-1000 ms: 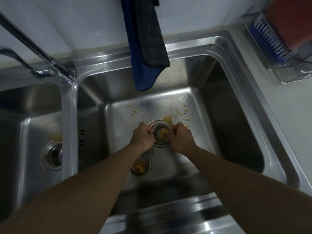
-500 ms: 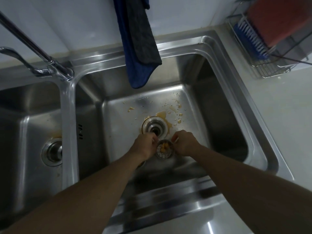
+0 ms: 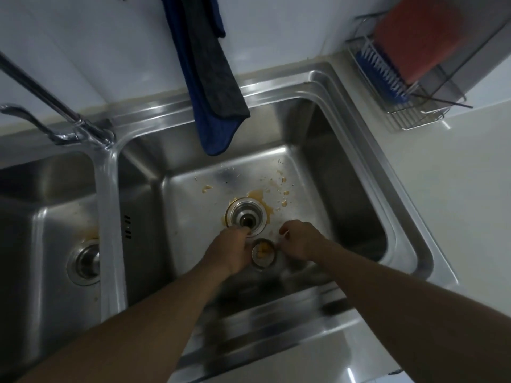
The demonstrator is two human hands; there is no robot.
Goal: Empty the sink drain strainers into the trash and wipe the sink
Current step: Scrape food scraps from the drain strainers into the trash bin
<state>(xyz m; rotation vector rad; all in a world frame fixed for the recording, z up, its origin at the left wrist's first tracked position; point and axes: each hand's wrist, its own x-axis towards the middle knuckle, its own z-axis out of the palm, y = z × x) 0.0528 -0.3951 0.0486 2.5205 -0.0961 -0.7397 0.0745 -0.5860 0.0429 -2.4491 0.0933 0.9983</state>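
A stainless steel double sink (image 3: 359, 128) filled most of the view, with its right bowl (image 3: 345, 189) in the middle and its left bowl (image 3: 49, 217) at the left edge. A pale counter (image 3: 456, 189) ran along the right of the sink and carried a wire rack (image 3: 409, 114) at the far right corner. A blue brush (image 3: 378, 73) and an orange-red slab (image 3: 414, 37) stood in the rack.

A dark blue and grey cloth (image 3: 210, 78) hung down the far wall, its lower end over the far rim of the right bowl. A chrome faucet (image 3: 69, 117) stood at the far end of the divider between the two bowls.

Both bare forearms reached in from the near side over the right bowl. The left hand (image 3: 232, 251) had its fingers curled and held the left side of a small round strainer (image 3: 264, 254). The right hand (image 3: 300, 240) pinched the right rim of it with its fingertips. The strainer sat between the two hands, just near of the open drain (image 3: 246, 217) in the right bowl, and had yellow food bits inside. Whether it touched the bowl floor could not be told.

The left bowl had its own drain fitting (image 3: 84, 262). An orange-brown stain ringed the open drain, and small yellow scraps (image 3: 283, 193) lay scattered on the floor of the bowl, far and right of it.
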